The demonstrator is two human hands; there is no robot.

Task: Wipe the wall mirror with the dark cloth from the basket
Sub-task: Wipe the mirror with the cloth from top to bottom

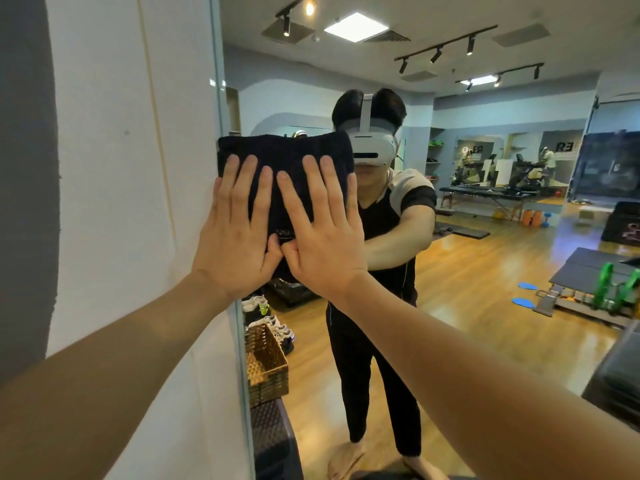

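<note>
Here both palms lie flat, fingers spread, the left hand (235, 237) and right hand (322, 237) side by side pinning the folded dark cloth (287, 157) to the wall mirror (485, 237), its long axis level, most unwiped glass toward three o'clock.
</note>
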